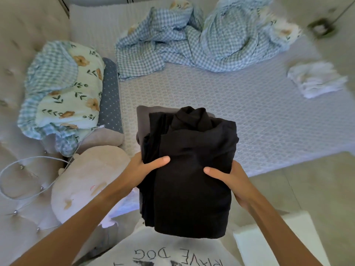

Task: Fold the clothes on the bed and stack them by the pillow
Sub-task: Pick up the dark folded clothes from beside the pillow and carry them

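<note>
Both hands, left hand (148,166) and right hand (228,175), gripping folded black stack (192,169) midair. Pillow (65,93) sitting far-left. White garment (317,79) lying far-right, looking unfolded. Guessing mostly done.

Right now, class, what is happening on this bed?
A person holds a folded black garment up in both hands, the left hand and the right hand gripping its sides with thumbs on top. Beneath it a folded grey garment lies on the pale textured mattress, near the floral pillow with a blue checked frill. A crumpled blue checked blanket and a small white cloth lie farther off, not yet folded.
</note>
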